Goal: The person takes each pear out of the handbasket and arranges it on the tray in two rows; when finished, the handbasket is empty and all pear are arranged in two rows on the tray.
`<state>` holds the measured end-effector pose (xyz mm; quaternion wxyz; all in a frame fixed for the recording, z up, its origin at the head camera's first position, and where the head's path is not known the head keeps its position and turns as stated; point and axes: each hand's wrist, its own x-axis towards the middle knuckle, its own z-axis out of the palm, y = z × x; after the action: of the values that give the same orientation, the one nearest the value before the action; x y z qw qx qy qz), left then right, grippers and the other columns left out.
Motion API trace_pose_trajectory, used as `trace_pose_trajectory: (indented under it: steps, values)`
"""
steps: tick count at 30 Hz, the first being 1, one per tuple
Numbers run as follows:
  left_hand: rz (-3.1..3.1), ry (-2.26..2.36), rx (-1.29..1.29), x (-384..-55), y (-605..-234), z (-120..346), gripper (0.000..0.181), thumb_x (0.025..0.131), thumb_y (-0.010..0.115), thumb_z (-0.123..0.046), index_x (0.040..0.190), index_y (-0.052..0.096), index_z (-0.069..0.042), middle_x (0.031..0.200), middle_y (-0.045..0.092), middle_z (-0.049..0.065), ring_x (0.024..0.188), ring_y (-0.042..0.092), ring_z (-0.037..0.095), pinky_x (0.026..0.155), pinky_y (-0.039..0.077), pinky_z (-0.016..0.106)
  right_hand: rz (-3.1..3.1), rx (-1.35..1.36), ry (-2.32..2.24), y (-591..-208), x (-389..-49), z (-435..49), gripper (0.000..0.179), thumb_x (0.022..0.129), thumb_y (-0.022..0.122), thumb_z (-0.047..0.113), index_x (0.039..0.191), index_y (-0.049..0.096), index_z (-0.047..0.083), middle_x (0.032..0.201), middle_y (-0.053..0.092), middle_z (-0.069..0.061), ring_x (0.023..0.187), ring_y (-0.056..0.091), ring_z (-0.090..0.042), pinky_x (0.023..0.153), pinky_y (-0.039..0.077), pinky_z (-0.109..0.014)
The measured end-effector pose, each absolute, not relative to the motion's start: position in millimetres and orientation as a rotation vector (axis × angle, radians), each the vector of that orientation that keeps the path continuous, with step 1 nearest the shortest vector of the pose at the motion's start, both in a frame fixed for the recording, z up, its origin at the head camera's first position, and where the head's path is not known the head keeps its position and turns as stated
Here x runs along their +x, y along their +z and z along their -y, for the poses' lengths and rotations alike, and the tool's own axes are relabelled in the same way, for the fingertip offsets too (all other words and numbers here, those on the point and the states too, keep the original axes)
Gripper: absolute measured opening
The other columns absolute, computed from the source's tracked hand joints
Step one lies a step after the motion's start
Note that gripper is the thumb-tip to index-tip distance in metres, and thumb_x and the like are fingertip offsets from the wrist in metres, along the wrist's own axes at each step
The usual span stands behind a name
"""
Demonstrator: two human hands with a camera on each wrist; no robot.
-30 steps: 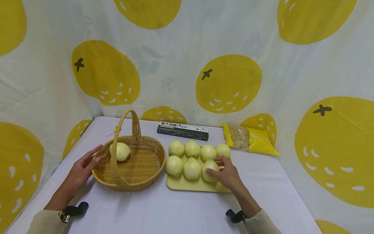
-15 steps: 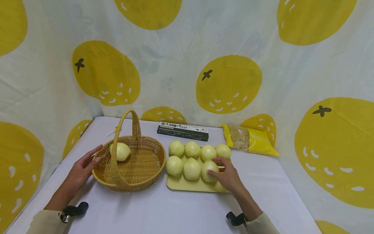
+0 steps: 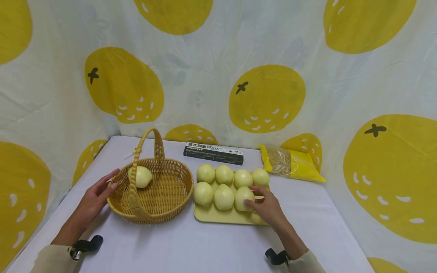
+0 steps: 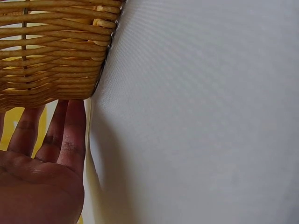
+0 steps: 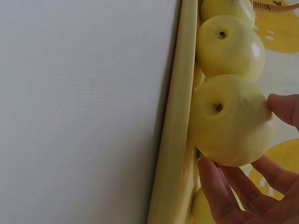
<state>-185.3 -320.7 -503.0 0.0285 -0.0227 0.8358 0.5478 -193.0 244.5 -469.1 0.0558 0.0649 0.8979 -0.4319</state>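
Note:
Inside the brown wicker basket a pale yellow-green pear lies near the handle's left side. My left hand rests against the basket's left rim; in the left wrist view its straight fingers touch the outer weave. Several pears stand in two rows on a yellow tray. My right hand grips the rightmost visible pear of the front row, thumb on one side and fingers on the other. That gripped pear shows its dimpled end in the right wrist view, beside a neighbouring pear.
Behind the tray stands a dark pasta box. To its right lies a yellow bag of dry pasta. The basket's tall arched handle rises over its left half. A fruit-printed curtain hangs around the white table.
My right hand and the pear in its grip have shifted very slightly left. My left hand and the basket look unmoved.

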Motion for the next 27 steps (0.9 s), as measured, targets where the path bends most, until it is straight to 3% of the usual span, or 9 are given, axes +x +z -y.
trace_pose_trajectory:
  steps: [5,11,18,27]
  values:
    - [-2.593,1.679,-0.064,-184.9,-503.1,320.4,0.068,0.110,0.048,-0.057,0.169,0.019,-0.043,0.181,0.010,0.004,0.164,0.012,0.048,0.116,0.030,0.066,-2.733,0.215,-1.339,-471.2,-193.1,-248.5,0.059,0.092,0.085,0.034,0.144,0.064,0.020,0.142,0.067,-0.014,0.117,0.068,-0.032,0.087,0.063,-0.038]
    - [-2.581,1.694,-0.060,-185.7,-503.6,320.4,0.068,0.109,0.048,-0.057,0.169,0.019,-0.043,0.181,0.009,0.004,0.164,0.011,0.049,0.116,0.031,0.066,-2.763,0.248,-1.433,-465.1,-193.6,-250.6,0.055,0.093,0.083,0.038,0.141,0.064,0.016,0.142,0.067,-0.010,0.125,0.066,-0.034,0.101,0.061,-0.046]
    - [-2.580,1.699,-0.068,-186.5,-503.9,320.6,0.068,0.109,0.049,-0.056,0.169,0.020,-0.043,0.181,0.010,0.003,0.164,0.009,0.048,0.116,0.030,0.065,-2.804,0.205,-1.595,-446.9,-196.1,-240.7,0.051,0.095,0.082,0.035,0.139,0.063,0.017,0.140,0.067,-0.005,0.129,0.064,-0.029,0.105,0.056,-0.039]
    - [-2.553,1.733,-0.101,-186.3,-504.3,320.0,0.068,0.108,0.050,-0.057,0.169,0.021,-0.044,0.181,0.008,0.005,0.164,0.007,0.048,0.119,0.026,0.071,-2.742,-0.003,-1.764,-428.7,-203.1,-210.3,0.051,0.093,0.085,0.033,0.138,0.063,0.020,0.140,0.067,-0.004,0.131,0.064,-0.027,0.113,0.053,-0.050]
